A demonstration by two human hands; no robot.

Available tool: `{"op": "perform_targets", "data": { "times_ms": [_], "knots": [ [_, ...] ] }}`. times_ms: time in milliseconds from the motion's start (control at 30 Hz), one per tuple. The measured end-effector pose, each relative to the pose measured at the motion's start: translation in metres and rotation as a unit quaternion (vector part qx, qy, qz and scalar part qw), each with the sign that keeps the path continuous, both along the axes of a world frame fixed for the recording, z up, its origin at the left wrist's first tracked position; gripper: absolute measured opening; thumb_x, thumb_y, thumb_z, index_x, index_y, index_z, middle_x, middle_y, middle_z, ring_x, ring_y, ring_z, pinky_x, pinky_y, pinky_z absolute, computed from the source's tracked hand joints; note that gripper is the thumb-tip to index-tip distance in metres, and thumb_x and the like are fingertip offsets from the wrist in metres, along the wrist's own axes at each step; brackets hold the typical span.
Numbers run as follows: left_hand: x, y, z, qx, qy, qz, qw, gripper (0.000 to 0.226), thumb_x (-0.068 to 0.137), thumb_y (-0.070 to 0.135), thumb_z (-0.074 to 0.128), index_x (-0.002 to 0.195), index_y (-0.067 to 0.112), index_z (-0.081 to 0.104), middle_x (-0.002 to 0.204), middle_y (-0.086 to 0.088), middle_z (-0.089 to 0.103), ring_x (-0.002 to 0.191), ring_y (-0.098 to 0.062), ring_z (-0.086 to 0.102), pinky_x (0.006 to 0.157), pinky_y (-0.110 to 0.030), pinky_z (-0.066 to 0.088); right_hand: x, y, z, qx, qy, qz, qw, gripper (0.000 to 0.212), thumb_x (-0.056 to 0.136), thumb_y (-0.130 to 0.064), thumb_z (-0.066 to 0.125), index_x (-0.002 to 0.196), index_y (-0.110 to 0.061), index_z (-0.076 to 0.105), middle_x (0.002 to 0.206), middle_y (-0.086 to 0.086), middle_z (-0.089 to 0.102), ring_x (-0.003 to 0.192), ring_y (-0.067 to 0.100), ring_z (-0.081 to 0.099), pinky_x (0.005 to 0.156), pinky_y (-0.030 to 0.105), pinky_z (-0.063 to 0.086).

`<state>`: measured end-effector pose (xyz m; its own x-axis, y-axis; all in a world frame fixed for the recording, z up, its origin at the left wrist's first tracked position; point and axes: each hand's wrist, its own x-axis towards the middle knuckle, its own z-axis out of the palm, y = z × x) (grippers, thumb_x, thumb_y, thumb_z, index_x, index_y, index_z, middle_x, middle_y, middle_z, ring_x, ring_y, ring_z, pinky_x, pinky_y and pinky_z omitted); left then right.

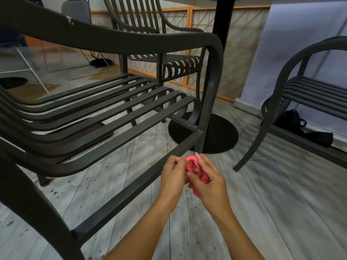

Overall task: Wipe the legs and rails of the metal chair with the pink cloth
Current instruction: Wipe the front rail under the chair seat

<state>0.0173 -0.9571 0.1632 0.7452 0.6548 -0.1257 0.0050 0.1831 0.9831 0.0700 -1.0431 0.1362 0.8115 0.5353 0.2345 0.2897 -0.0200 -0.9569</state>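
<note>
A dark metal chair (pixel 105 113) with a slatted seat fills the left and centre of the view. Its lower side rail (pixel 135 186) runs diagonally from the near leg (pixel 37 212) up to the front leg (pixel 208 102). Just right of that rail, both hands hold a bunched pink cloth (pixel 195 170) between them, a little above the floor. My left hand (pixel 173 173) pinches the cloth's left edge. My right hand (pixel 208 177) grips the cloth from the right, fingers curled round it. The cloth is apart from the rail.
A black round table base (pixel 221 136) and its post stand right behind the front leg. A second chair (pixel 159 53) is at the back, a third (pixel 300 94) on the right, with a black bag (pixel 293 121) beneath it. The grey plank floor is speckled.
</note>
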Motion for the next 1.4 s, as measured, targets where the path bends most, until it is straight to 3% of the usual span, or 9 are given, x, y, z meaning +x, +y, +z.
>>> {"op": "perform_targets", "data": {
  "times_ms": [133, 233, 333, 500, 667, 767, 933, 1133, 1400],
  "knots": [
    [0.001, -0.001, 0.004, 0.002, -0.001, -0.051, 0.999, 0.026, 0.097, 0.023, 0.042, 0.096, 0.005, 0.06, 0.098, -0.017, 0.067, 0.079, -0.02, 0.067, 0.063, -0.024, 0.052, 0.008, 0.009, -0.011, -0.016, -0.006, -0.073, 0.997, 0.059, 0.08, -0.011, 0.067, 0.128, -0.038, 0.047, 0.123, -0.008, 0.049, 0.095, 0.007, 0.06, 0.064, 0.02, 0.056],
    [0.002, 0.007, 0.005, 0.122, 0.017, -0.057, 0.991, 0.021, 0.097, 0.025, 0.046, 0.097, 0.016, 0.065, 0.094, -0.001, 0.07, 0.084, -0.002, 0.066, 0.068, -0.012, 0.049, 0.018, 0.013, -0.005, 0.007, -0.02, -0.082, 0.996, 0.049, 0.083, -0.009, 0.065, 0.123, -0.034, 0.052, 0.114, -0.008, 0.05, 0.086, -0.001, 0.059, 0.059, 0.016, 0.053],
    [0.002, 0.02, 0.004, 0.262, 0.046, -0.03, 0.963, 0.017, 0.094, 0.026, 0.052, 0.107, 0.031, 0.062, 0.104, 0.014, 0.066, 0.096, 0.003, 0.061, 0.084, -0.019, 0.049, 0.032, 0.018, 0.008, -0.004, -0.06, -0.094, 0.994, 0.047, 0.082, -0.014, 0.066, 0.124, -0.031, 0.053, 0.111, -0.012, 0.046, 0.084, -0.007, 0.055, 0.061, 0.011, 0.051],
    [-0.003, 0.04, 0.002, 0.556, 0.132, -0.006, 0.821, 0.04, 0.093, 0.032, 0.05, 0.132, 0.035, 0.046, 0.134, 0.017, 0.048, 0.123, -0.004, 0.041, 0.1, -0.026, 0.036, 0.067, 0.037, 0.034, -0.059, -0.145, -0.16, 0.975, 0.045, 0.078, -0.02, 0.071, 0.118, -0.023, 0.051, 0.11, -0.009, 0.052, 0.088, 0.001, 0.055, 0.077, 0.022, 0.052],
    [0.004, 0.053, -0.008, 0.641, 0.208, -0.032, 0.738, 0.053, 0.095, 0.035, 0.048, 0.144, 0.035, 0.027, 0.154, 0.01, 0.023, 0.143, -0.013, 0.017, 0.112, -0.032, 0.024, 0.094, 0.061, 0.039, -0.13, -0.212, -0.175, 0.953, 0.044, 0.078, -0.016, 0.07, 0.119, -0.016, 0.056, 0.118, -0.004, 0.052, 0.101, 0.006, 0.051, 0.089, 0.029, 0.049],
    [0.006, 0.058, -0.015, 0.637, 0.229, -0.041, 0.735, 0.054, 0.097, 0.026, 0.047, 0.145, 0.033, 0.024, 0.156, 0.007, 0.02, 0.143, -0.015, 0.018, 0.108, -0.031, 0.033, 0.098, 0.073, 0.026, -0.177, -0.224, -0.158, 0.945, 0.047, 0.081, -0.018, 0.068, 0.125, -0.017, 0.054, 0.128, 0.0, 0.047, 0.115, 0.019, 0.047, 0.097, 0.037, 0.046],
    [0.007, 0.059, -0.021, 0.623, 0.224, -0.041, 0.749, 0.053, 0.097, 0.012, 0.045, 0.144, 0.03, 0.03, 0.15, 0.01, 0.03, 0.119, -0.014, 0.051, 0.081, -0.027, 0.05, 0.087, 0.077, 0.006, -0.215, -0.269, -0.137, 0.929, 0.048, 0.089, -0.014, 0.057, 0.135, -0.017, 0.044, 0.144, 0.007, 0.036, 0.132, 0.025, 0.035, 0.106, 0.037, 0.035],
    [0.009, 0.062, -0.027, 0.615, 0.209, -0.042, 0.759, 0.055, 0.095, 0.009, 0.048, 0.144, 0.028, 0.032, 0.151, 0.008, 0.032, 0.121, -0.016, 0.051, 0.09, -0.029, 0.049, 0.078, 0.077, -0.001, -0.187, -0.25, -0.151, 0.938, 0.047, 0.084, -0.003, 0.058, 0.129, -0.016, 0.052, 0.139, 0.007, 0.043, 0.125, 0.025, 0.043, 0.102, 0.039, 0.042],
    [0.01, 0.062, -0.026, 0.616, 0.181, -0.04, 0.766, 0.052, 0.094, 0.009, 0.048, 0.142, 0.028, 0.036, 0.148, 0.007, 0.037, 0.121, -0.015, 0.052, 0.091, -0.028, 0.048, 0.05, 0.074, -0.009, -0.139, -0.232, -0.148, 0.951, 0.043, 0.084, -0.001, 0.057, 0.123, -0.018, 0.058, 0.136, 0.004, 0.047, 0.118, 0.021, 0.045, 0.094, 0.024, 0.038]
  ]
}}
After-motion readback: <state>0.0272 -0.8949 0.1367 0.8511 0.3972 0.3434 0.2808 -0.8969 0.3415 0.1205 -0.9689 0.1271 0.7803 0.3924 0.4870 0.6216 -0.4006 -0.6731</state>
